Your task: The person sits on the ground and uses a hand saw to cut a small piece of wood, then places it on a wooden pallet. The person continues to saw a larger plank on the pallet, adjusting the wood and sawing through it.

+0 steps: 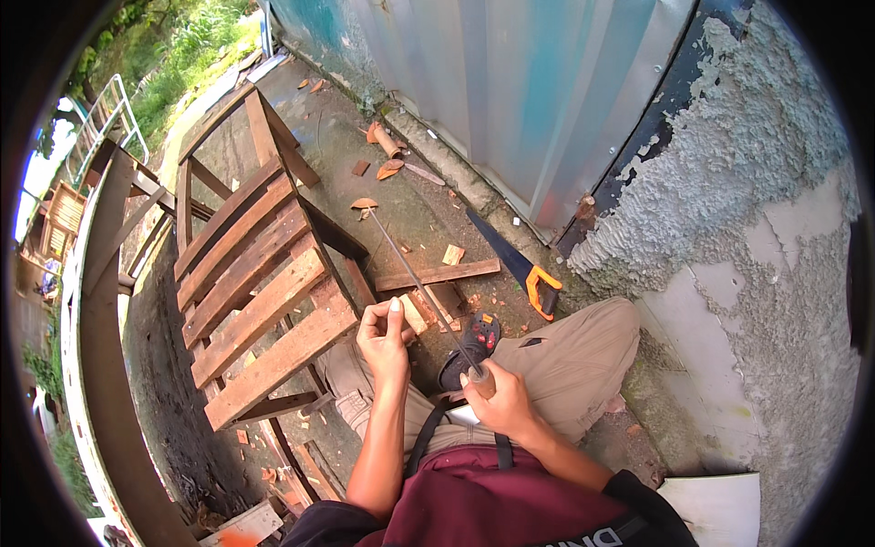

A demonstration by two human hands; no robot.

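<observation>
Right of the slatted wooden frame, the right grip clasps a wooden-handled metal rod; nearer that frame, the left grip curls, whether pinching anything I cannot tell. Readying the rod seems underway; the next move probably calls for steady aim.

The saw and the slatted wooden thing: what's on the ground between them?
In the head view, a wooden strip, a small wood block and chips; a metal rod also crosses that stretch.
</observation>
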